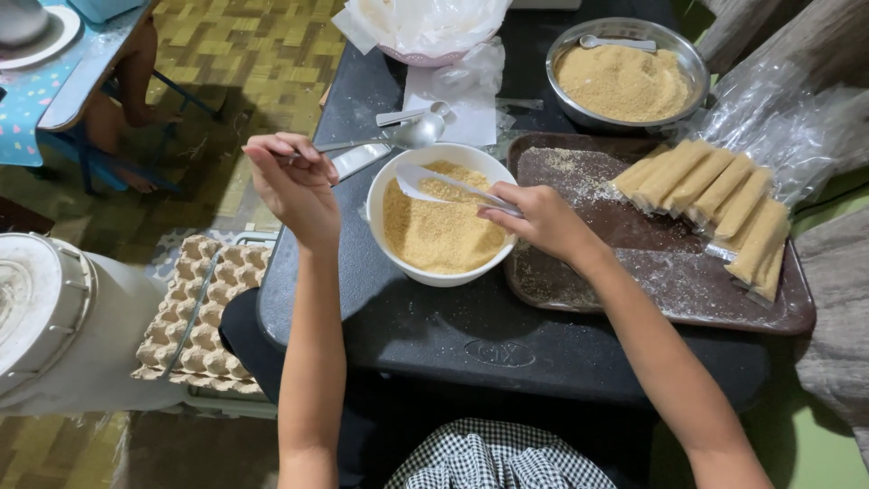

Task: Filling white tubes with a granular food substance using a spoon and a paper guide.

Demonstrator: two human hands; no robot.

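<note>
Checked cloth [498,457] at my lap, black table [434,335] beyond it: filling underway.
My left hand [294,186] pinches a metal spoon [412,134]; right hand [543,220] is clamped on a white scoop [425,179] in the crumb bowl [441,217]. I judge it part done: filled tubes [715,204] on the brown tray [652,281], the steel bowl [626,77] farther back looks full.

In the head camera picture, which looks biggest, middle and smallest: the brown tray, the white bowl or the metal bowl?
1. Brown tray, clearly biggest.
2. White bowl and metal bowl look alike; the white one is nearer the camera, so no ranking.
</note>
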